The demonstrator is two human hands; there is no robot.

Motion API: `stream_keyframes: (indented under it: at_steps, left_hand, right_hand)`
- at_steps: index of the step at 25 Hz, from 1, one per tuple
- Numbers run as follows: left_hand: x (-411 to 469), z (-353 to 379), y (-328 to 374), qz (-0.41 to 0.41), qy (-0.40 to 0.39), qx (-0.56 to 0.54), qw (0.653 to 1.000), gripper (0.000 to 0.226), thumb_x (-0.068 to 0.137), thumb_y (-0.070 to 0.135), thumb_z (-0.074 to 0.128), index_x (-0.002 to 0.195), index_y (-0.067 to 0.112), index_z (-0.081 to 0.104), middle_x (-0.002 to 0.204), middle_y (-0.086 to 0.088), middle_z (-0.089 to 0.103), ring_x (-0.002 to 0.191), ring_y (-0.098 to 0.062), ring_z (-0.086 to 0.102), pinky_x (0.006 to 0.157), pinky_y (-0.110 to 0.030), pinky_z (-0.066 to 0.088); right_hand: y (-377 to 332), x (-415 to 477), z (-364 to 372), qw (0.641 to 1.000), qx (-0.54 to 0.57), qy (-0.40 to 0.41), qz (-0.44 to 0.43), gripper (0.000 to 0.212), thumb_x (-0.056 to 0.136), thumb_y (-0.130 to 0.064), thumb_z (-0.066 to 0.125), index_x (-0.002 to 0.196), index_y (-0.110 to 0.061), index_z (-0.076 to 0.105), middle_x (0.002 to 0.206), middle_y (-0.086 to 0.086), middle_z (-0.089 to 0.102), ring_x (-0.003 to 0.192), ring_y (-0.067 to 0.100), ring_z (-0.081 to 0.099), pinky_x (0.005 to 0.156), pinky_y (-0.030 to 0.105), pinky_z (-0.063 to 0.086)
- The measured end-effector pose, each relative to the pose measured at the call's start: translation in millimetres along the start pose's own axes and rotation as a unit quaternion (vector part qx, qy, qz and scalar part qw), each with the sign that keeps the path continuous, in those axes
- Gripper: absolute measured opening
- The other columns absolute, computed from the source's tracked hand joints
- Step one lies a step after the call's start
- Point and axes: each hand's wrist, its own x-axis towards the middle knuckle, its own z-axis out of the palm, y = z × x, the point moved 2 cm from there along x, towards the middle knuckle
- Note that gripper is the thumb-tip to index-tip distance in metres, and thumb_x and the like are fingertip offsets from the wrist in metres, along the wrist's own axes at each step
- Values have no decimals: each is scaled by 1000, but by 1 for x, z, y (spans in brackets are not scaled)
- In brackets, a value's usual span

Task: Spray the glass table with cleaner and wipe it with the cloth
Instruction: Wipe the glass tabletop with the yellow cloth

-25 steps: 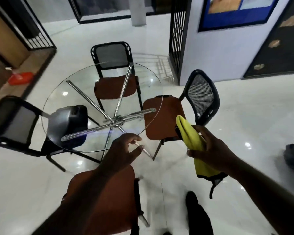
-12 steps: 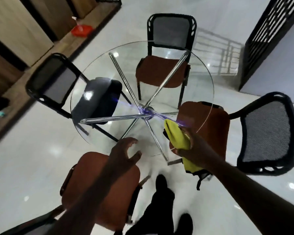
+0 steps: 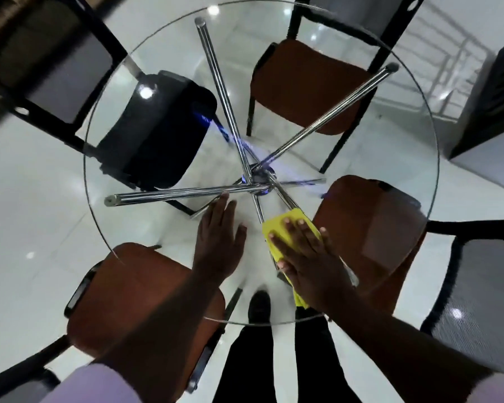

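1. The round clear glass table rests on crossed chrome legs.
2. A folded yellow cloth lies on its near part — under the right hand, fingers spread flat, pressing it.
3. The left hand lies flat, empty — palm on the glass.

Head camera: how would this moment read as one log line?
step: wiping | right hand: flat on yellow cloth | left hand: flat on glass table | spray bottle: not visible
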Motion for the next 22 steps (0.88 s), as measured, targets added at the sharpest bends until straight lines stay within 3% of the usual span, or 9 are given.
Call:
stream_keyframes:
  at_steps: [5, 8, 10, 11, 13, 16, 18, 20, 22]
  left_hand:
    - [12, 28, 4, -60, 8, 58, 996, 64, 102, 43, 51, 155, 6, 45, 167, -12, 37, 154, -33, 34, 125, -48, 32]
    - [14, 36, 2, -66, -5, 85, 994, 67, 102, 46, 52, 156, 7, 44, 168, -10, 35, 157, -32, 30, 127, -47, 27]
    - [16, 36, 0, -66, -5, 99, 993, 67, 102, 45, 54, 156, 8, 44, 169, -9, 33, 157, -31, 30, 127, -47, 27]
    - [16, 35, 0, -64, -6, 107, 992, 66, 102, 44, 54, 156, 7, 44, 170, -9, 32, 157, -32, 31, 127, -48, 27]
    - [14, 34, 2, -59, -6, 118, 991, 67, 102, 45, 53, 156, 7, 44, 170, -10, 31, 157, -33, 31, 129, -46, 25]
    - [16, 32, 5, -66, -9, 125, 990, 68, 102, 47, 51, 157, 7, 43, 170, -10, 31, 157, -32, 29, 131, -39, 13]
    - [16, 33, 4, -68, -12, 129, 989, 69, 100, 45, 55, 157, 8, 42, 170, -11, 31, 157, -31, 29, 131, -39, 13]
    - [16, 36, 2, -65, -9, 126, 990, 69, 99, 43, 59, 156, 8, 43, 169, -11, 33, 157, -32, 31, 129, -43, 20]
    - [15, 35, 2, -66, -7, 126, 990, 71, 97, 43, 62, 156, 8, 44, 169, -11, 33, 156, -31, 32, 127, -46, 25]
  right_hand:
    - [75, 110, -15, 985, -48, 22, -163, 60, 112, -51, 40, 169, -46, 22, 181, -2, 15, 167, 27, 17, 133, 58, 16]
    - [113, 230, -13, 995, -38, 95, -5, 58, 113, -51, 31, 169, -42, 23, 181, 2, 18, 167, 30, 19, 132, 57, 10]
    - [107, 281, -20, 976, -3, 162, 145, 58, 114, -50, 32, 170, -34, 28, 178, 10, 25, 165, 35, 25, 130, 60, 19]
    - [93, 286, -20, 974, 12, 166, 152, 59, 114, -49, 34, 170, -30, 29, 178, 13, 25, 164, 37, 25, 130, 60, 21]
    - [67, 255, -7, 992, -24, 108, -62, 61, 114, -45, 38, 171, -29, 26, 179, 13, 19, 166, 38, 20, 131, 59, 19]
    - [94, 229, -26, 888, -38, -7, -458, 58, 114, -47, 38, 170, -34, 27, 180, 5, 20, 167, 30, 18, 131, 57, 23]
    - [133, 284, -32, 857, -87, -9, -508, 57, 113, -48, 41, 168, -36, 30, 178, 5, 27, 165, 29, 26, 129, 56, 29]
    - [155, 355, -32, 951, -67, 93, -289, 58, 112, -48, 44, 167, -36, 32, 173, 10, 37, 160, 31, 38, 125, 54, 37]
    - [126, 375, -27, 982, -29, 181, 46, 59, 111, -51, 39, 167, -34, 36, 171, 15, 41, 156, 36, 43, 120, 56, 42]
